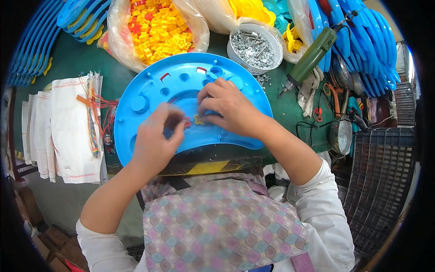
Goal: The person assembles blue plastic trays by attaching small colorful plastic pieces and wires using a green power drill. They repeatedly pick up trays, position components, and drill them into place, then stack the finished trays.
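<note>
A curved blue plastic panel (pixel 158 90), with round posts and small holes, lies in front of me on the bench. Over its left half is my left hand (pixel 156 136), blurred, thumb and forefinger closed at a small red star-shaped piece (pixel 187 122). Beside that, a yellow star-shaped piece (pixel 198 120) rests at the panel's middle. My right hand (pixel 229 106) reaches over the panel from the right, its fingers bent and apart, with the thumb tip next to the yellow star. Nothing shows between the right fingers.
Behind the panel, a plastic bag (pixel 120 34) holds yellow and red star pieces, beside a white bowl (pixel 232 50) of screws. A green electric screwdriver (pixel 312 56) hangs at right, near stacked blue panels (pixel 367 45). White packets (pixel 74 131) and red wires (pixel 110 113) lie left.
</note>
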A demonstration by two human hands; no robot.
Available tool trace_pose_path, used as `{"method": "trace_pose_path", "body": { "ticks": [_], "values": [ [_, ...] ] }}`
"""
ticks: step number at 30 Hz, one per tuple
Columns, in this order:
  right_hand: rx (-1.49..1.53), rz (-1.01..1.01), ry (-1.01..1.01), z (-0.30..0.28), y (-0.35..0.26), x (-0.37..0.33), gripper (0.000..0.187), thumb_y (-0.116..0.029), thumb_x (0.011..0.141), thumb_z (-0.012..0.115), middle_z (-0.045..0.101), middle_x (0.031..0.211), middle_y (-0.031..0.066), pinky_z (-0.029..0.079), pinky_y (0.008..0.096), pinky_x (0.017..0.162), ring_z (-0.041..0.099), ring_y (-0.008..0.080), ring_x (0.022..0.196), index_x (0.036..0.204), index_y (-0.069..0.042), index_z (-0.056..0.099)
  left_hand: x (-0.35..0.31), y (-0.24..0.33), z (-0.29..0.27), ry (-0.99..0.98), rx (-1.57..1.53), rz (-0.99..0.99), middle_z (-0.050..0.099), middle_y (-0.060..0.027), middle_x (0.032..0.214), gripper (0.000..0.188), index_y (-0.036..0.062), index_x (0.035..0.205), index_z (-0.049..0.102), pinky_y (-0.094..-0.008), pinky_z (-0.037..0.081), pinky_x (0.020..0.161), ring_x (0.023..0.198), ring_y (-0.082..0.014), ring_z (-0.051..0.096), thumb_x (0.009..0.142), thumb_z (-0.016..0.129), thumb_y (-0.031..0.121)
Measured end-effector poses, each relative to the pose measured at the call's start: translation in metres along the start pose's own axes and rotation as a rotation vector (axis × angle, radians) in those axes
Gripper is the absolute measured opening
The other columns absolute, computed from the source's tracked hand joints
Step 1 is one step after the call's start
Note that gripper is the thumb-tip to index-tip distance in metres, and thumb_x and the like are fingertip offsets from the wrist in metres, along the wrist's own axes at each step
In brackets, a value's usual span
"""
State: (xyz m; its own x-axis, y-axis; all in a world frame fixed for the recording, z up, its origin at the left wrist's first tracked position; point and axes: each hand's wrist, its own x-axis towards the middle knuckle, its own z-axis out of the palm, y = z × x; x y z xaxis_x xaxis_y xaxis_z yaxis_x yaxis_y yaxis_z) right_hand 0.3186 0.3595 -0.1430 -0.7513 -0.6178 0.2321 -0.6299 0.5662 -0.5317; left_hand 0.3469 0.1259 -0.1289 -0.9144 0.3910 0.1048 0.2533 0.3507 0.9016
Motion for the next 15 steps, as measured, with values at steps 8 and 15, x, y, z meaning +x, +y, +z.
{"method": "trace_pose_path", "body": {
  "ticks": [8,15],
  "values": [
    [-0.004,0.025,-0.030,-0.001,-0.003,-0.002,0.011,-0.014,0.083,0.075,0.059,0.111,0.0033,0.042,0.0409,0.092,0.052,0.0275,0.104,0.092,-0.012,0.070,0.001,-0.012,0.003,-0.042,0.090,0.090,0.066,-0.0119,0.092,0.015,0.0027,0.097,0.071,-0.0371,0.053,0.073,0.083,-0.0294,0.066,0.083,0.068,-0.003],
    [-0.087,0.152,-0.079,-0.003,-0.017,0.010,0.009,-0.014,0.079,0.075,0.060,0.105,0.0074,0.045,0.0409,0.088,0.053,0.0291,0.101,0.085,-0.009,0.071,0.010,0.002,-0.009,-0.108,-0.273,-0.352,0.075,-0.0117,0.093,0.015,0.0004,0.102,0.074,-0.0309,0.055,0.076,0.081,-0.0188,0.070,0.087,0.072,0.004]
  ]
}}
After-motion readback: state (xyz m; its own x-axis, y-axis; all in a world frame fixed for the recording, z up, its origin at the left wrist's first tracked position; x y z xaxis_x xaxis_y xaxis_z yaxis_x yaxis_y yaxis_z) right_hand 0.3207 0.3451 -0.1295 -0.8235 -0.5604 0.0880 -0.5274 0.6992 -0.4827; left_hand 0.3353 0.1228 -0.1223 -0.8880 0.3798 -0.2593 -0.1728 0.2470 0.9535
